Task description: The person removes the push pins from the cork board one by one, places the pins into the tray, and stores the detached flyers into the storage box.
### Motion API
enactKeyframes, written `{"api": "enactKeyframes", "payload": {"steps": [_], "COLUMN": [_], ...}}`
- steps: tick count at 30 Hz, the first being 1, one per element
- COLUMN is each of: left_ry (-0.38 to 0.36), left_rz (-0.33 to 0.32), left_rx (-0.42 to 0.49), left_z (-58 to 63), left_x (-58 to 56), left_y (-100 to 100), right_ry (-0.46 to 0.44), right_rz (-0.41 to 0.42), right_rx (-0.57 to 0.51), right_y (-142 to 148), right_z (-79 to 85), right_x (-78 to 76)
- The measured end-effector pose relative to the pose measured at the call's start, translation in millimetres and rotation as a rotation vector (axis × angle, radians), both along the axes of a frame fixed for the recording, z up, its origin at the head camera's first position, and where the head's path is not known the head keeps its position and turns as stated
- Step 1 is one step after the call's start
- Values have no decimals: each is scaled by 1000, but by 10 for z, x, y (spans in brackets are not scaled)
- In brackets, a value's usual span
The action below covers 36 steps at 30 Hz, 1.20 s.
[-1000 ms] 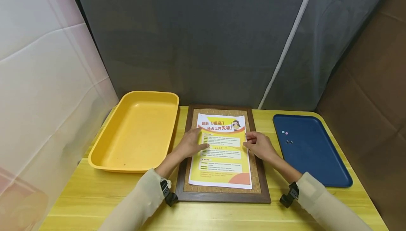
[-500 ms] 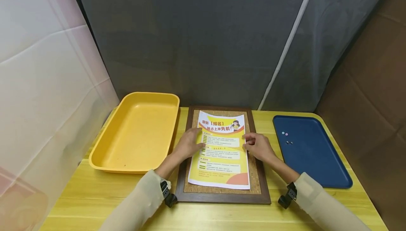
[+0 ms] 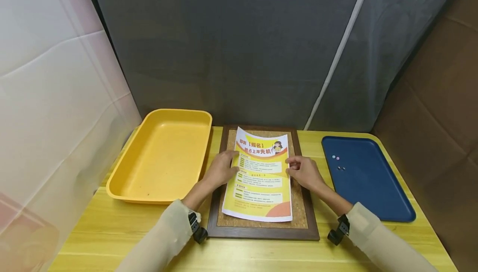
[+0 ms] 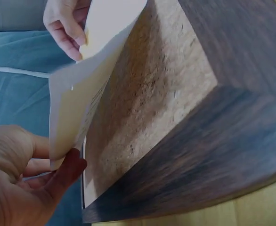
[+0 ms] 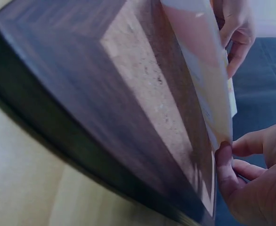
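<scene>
A printed yellow-and-white poster sheet (image 3: 257, 180) is held over a cork board (image 3: 300, 205) with a dark wooden frame (image 3: 261, 233). My left hand (image 3: 221, 168) pinches the sheet's left edge near mid-height. On the opposite edge, my right hand (image 3: 305, 172) pinches it between thumb and fingers. Both wrist views show the paper bowed and raised off the cork, with bare cork (image 4: 152, 80) visible beneath its lower part. In the right wrist view, the thumb and fingers of the right hand (image 5: 255, 174) close on the paper margin.
A deep yellow tray (image 3: 160, 160) stands left of the board on the wooden table (image 3: 119, 238). To the right lies a shallow blue tray (image 3: 373, 189) with several small round pieces (image 3: 335, 157) on it. Fabric walls (image 3: 231, 47) enclose the back and sides.
The sheet has come up off the cork, its top left corner rising most, and has turned slightly. Its lower right corner has shifted left. Both hands have moved very little.
</scene>
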<state>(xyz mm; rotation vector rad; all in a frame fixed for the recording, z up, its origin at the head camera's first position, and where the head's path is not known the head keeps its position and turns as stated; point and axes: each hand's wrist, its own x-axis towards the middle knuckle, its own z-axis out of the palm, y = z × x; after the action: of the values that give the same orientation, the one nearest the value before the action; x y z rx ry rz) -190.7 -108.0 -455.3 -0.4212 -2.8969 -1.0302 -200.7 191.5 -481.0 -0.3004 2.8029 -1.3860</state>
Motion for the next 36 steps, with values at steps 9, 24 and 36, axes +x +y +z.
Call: {"api": "enactKeyframes", "payload": {"steps": [9,24,36], "left_ry": [-18,34,69], "left_rz": [21,37,67], "left_rx": [41,36,-12], "left_z": [156,421,639], "left_x": [-28,-105,-164], "left_y": [-38,-387,-911], "right_ry": [28,59,58], "right_rz": [19,49,95], "right_rx": [-17,-62,-132], "right_y": [-41,-388,-861], "right_z": [145,484,711], "right_x": [-49,-129,-223]}}
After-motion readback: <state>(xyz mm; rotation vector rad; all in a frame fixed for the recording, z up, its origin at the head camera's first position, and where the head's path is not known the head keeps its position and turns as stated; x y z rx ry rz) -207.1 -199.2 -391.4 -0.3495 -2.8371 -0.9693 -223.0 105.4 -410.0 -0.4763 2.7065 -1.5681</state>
